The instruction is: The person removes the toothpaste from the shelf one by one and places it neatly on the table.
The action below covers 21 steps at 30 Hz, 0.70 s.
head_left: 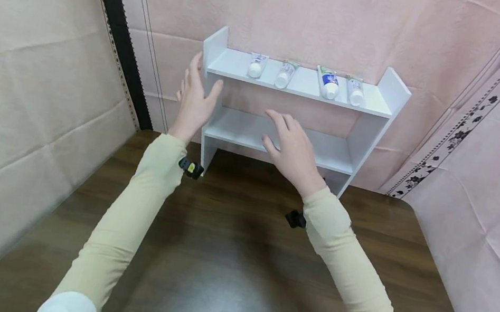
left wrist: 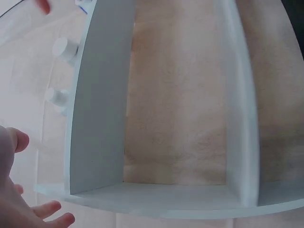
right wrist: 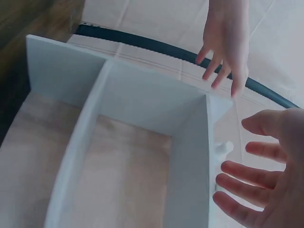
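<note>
A white two-tier shelf unit (head_left: 283, 90) stands against the back wall. Along its top board lie several squeeze tubes, white caps facing front: a tube at the left (head_left: 257, 65), a second tube (head_left: 285, 74), a tube with a blue label (head_left: 328, 83) and a tube at the right end (head_left: 355, 91). My left hand (head_left: 195, 103) is raised beside the unit's left panel, fingers extended and holding nothing. My right hand (head_left: 293, 154) hovers before the lower board (head_left: 240, 125), thumb apart from loosely bent fingers, with nothing in its grasp. In the right wrist view both hands appear near the upper board's edge.
The unit rests at the back of a dark brown wooden table (head_left: 216, 258). Pale cloth walls enclose the table on the left (head_left: 41, 68), the back (head_left: 308, 15) and the right (head_left: 491, 211). A small black device (head_left: 192, 168) sits on the left wrist, another black device (head_left: 295, 219) on the right.
</note>
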Tool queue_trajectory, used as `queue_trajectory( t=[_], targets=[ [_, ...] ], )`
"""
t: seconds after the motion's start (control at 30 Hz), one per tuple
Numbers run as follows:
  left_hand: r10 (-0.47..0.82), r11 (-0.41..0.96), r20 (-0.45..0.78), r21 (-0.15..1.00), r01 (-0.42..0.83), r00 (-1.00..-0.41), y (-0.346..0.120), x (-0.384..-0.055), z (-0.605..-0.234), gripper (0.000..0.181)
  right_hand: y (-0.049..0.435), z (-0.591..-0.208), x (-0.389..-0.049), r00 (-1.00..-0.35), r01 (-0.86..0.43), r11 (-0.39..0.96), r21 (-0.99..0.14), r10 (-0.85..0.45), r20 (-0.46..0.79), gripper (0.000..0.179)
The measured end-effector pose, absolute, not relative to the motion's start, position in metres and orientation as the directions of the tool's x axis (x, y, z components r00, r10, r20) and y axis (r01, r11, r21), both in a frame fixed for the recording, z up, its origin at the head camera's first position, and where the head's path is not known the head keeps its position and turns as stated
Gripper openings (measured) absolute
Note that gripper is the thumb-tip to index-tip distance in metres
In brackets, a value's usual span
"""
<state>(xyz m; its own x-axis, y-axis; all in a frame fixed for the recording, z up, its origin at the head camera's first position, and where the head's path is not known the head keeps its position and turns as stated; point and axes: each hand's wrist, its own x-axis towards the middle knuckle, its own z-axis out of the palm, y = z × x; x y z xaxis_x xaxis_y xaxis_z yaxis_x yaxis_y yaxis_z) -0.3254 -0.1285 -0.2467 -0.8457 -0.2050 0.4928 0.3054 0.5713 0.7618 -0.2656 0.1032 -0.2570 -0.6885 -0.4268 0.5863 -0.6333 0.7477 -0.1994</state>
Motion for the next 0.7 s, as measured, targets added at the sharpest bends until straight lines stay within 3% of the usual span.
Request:
queue_trajectory(
  t=[0.3, 0.7],
  targets=[
    [-0.187, 0.515, 0.462, 0.798, 0.314, -0.867, -0.127, -0.357, -0.223, 0.075, 0.068, -0.226, -0.294, -0.687, -0.681, 0.693, -0.235, -0.495, 0.532, 0.057],
    [-0.172, 0.344, 0.438, 0.866, 0.363, -0.882, -0.132, -0.380, -0.226, 0.084, 0.037, -0.204, -0.321, -0.856, -0.468, 0.844, -0.263, -0.359, 0.373, 0.074]
  ],
)
